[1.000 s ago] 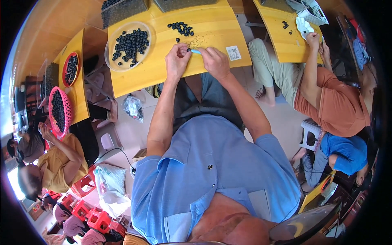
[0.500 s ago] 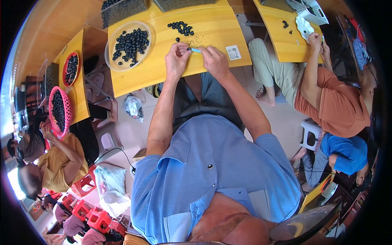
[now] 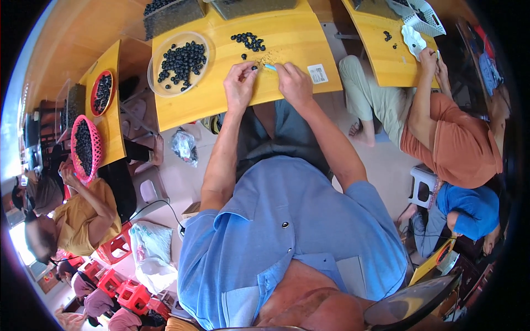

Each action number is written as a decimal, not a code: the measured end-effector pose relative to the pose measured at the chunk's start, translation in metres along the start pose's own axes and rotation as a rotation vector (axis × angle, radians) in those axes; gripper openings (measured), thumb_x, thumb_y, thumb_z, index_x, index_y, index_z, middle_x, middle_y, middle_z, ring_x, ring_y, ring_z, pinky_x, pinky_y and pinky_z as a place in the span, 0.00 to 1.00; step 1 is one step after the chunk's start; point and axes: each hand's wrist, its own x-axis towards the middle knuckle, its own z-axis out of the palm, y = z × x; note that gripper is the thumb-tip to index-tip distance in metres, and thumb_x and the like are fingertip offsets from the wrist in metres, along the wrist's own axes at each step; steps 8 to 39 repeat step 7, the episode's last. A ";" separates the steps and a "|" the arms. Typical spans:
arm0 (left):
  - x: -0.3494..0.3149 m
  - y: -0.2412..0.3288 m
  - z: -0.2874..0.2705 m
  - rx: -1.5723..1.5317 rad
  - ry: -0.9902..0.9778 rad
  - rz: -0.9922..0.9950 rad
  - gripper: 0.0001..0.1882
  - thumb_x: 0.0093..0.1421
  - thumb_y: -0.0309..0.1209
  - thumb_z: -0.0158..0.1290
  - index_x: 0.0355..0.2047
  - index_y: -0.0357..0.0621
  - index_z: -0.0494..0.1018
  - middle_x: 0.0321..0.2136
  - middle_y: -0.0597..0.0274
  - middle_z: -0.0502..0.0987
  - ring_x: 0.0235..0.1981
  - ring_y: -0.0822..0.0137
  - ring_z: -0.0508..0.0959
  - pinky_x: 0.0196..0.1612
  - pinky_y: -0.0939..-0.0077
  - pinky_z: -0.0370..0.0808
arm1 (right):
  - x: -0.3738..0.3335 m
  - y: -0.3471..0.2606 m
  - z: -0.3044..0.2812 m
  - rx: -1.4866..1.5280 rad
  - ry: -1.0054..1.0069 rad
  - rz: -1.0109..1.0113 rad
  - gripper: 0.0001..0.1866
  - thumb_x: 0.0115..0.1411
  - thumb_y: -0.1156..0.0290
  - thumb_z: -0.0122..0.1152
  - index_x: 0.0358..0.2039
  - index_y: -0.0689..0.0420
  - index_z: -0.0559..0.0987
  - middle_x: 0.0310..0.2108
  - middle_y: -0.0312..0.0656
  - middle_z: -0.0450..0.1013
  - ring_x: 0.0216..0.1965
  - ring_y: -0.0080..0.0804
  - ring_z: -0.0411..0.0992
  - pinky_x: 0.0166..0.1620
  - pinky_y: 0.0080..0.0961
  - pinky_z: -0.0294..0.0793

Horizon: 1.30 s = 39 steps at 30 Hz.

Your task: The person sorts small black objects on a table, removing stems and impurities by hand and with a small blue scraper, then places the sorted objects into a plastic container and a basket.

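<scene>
My left hand (image 3: 239,85) pinches a small round black piece (image 3: 254,68), like a berry or a bead, between thumb and fingertips. A short light-blue tool (image 3: 269,67) sits in my right hand (image 3: 295,85), pointing left; its exact kind is too small to tell. There is a small gap between tool and piece. Pale crumbs (image 3: 268,57) are scattered on the yellow table (image 3: 221,102) just beyond my hands. Behind them lies a loose group of black pieces (image 3: 249,41). A clear round tray (image 3: 158,84) with many more stands to the left.
A white label card (image 3: 317,73) lies right of my right hand. Clear bins (image 3: 175,21) of black pieces stand at the table's far edge. Co-workers sit at neighbouring tables, with a pink basket (image 3: 95,144) at left and a white basket (image 3: 429,22) at right.
The blue tool has come away from the black piece as my right hand moved slightly right. My left hand keeps its pinch. The whole view has shifted a little.
</scene>
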 end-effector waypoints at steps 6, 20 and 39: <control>0.022 0.015 -0.067 0.367 0.261 0.320 0.09 0.63 0.22 0.64 0.45 0.38 0.83 0.38 0.60 0.83 0.36 0.67 0.82 0.42 0.74 0.79 | 0.001 0.000 -0.002 0.015 -0.003 0.008 0.13 0.55 0.78 0.62 0.42 0.55 0.84 0.32 0.39 0.75 0.36 0.40 0.80 0.37 0.38 0.81; 0.021 0.017 -0.070 0.375 0.268 0.320 0.09 0.63 0.22 0.64 0.45 0.38 0.83 0.38 0.60 0.83 0.36 0.67 0.82 0.42 0.74 0.79 | 0.001 -0.001 -0.002 0.015 -0.020 0.019 0.13 0.55 0.78 0.62 0.42 0.55 0.84 0.32 0.39 0.75 0.36 0.40 0.80 0.37 0.38 0.82; 0.021 0.017 -0.070 0.375 0.268 0.320 0.09 0.63 0.22 0.64 0.45 0.38 0.83 0.38 0.60 0.83 0.36 0.67 0.82 0.42 0.74 0.79 | 0.001 -0.001 -0.002 0.015 -0.020 0.019 0.13 0.55 0.78 0.62 0.42 0.55 0.84 0.32 0.39 0.75 0.36 0.40 0.80 0.37 0.38 0.82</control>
